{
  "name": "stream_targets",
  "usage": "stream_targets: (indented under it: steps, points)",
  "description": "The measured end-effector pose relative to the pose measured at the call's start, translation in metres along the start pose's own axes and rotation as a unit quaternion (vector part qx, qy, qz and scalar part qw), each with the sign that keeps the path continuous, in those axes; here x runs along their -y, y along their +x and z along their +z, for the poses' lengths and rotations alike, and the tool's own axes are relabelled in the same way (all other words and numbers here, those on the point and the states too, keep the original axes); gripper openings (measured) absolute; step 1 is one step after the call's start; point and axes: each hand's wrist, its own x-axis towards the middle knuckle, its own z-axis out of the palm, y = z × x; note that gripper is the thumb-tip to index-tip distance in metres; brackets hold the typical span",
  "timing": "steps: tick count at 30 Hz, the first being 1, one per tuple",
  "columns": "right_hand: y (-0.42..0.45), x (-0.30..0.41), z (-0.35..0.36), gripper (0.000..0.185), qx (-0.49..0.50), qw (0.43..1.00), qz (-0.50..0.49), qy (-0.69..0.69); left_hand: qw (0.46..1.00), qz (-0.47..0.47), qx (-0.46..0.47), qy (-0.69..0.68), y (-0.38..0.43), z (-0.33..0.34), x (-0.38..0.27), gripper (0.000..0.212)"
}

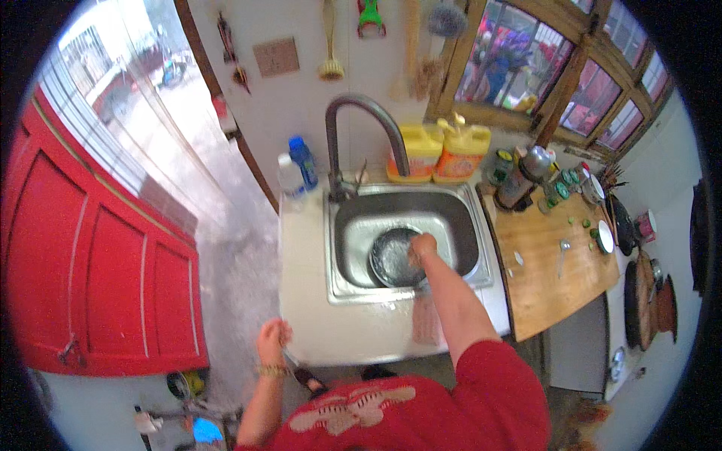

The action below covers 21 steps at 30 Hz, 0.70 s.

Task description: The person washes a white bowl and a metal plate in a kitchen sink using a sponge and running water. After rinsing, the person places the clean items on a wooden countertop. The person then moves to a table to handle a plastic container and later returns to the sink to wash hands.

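Observation:
A round metal basin (397, 256) holding what looks like water sits in the stainless steel sink (485, 276). My right hand (423, 249) is at the basin's right side, fingers pointing down and blurred. Whether it grips the rim or something inside is hidden. Above the sink curves a dark gooseneck faucet (361, 100), its spout toward the back right. My left hand (273, 338), with a bracelet on the wrist, hangs by the front left corner of the pale countertop (304, 276). Its fingers are partly curled, and I cannot make out anything in them.
Two yellow jugs (414, 152) and capped bottles (303, 160) stand behind the sink. On the right, a wooden board (547, 282) carries a spoon (562, 256), a white bowl (605, 237), jars and a tall flask (522, 180). A red door (113, 253) stands at the left.

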Motion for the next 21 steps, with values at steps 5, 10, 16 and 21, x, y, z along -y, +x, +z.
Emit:
stream_targets:
  steps: [5,10,16,21]
  points:
    - [0.043,0.065,-0.061,0.023,-0.092,0.980,0.013,0.178,0.998,0.034,-0.053,0.015,-0.019,-0.052,-0.004,0.017]
    - [-0.003,-0.025,0.003,0.022,-0.028,0.986,0.052,0.155,0.997,-0.014,-0.071,0.010,-0.020,-0.089,0.018,0.017]
    - [0.013,0.083,-0.071,0.023,0.190,0.809,0.198,0.520,0.991,-0.029,-0.129,-0.007,-0.021,-0.159,0.032,0.017]
    - [0.044,0.197,-0.214,0.037,0.081,0.760,0.101,0.636,0.985,-0.048,-0.159,-0.046,-0.022,-0.210,0.054,0.018]
